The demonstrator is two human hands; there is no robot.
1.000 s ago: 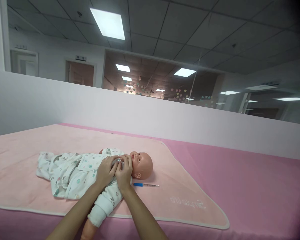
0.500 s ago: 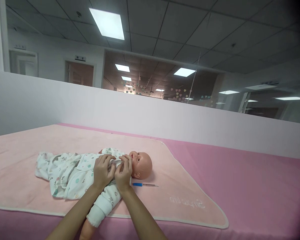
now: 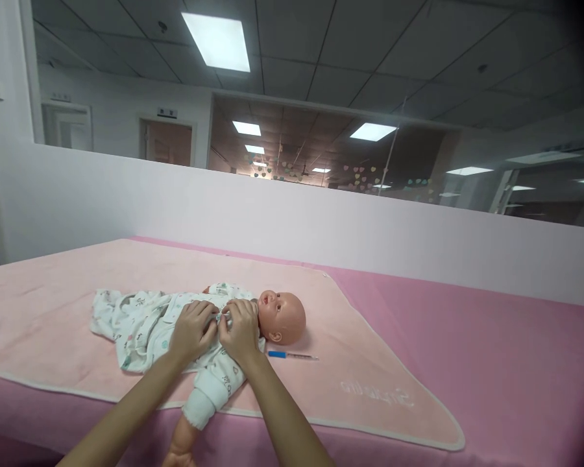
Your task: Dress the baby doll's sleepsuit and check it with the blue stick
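Note:
A baby doll (image 3: 287,318) lies on its back with its head to the right, dressed in a white printed baby gown (image 3: 136,331). At its chest, my left hand (image 3: 191,332) has its fingers curled and pinched on the gown's front. Close beside it, near the doll's neck, my right hand (image 3: 241,329) pinches the cloth too. A small piece of fabric, perhaps a tie, shows between the fingertips; its details are too small to tell. One doll arm, in a white sleeve (image 3: 209,395), stretches toward me between my forearms.
A thin thermometer-like stick (image 3: 294,355) with a blue end lies beside the doll's head. Beneath is a peach blanket (image 3: 370,363) with a pale border, spread over a pink sheet (image 3: 506,363). A white low wall (image 3: 321,224) with glass above runs behind.
My view has turned slightly left, so the scene sits further right. Both hands stay at the gown's chest, with the left fingers now lower and further from the right hand's knuckles.

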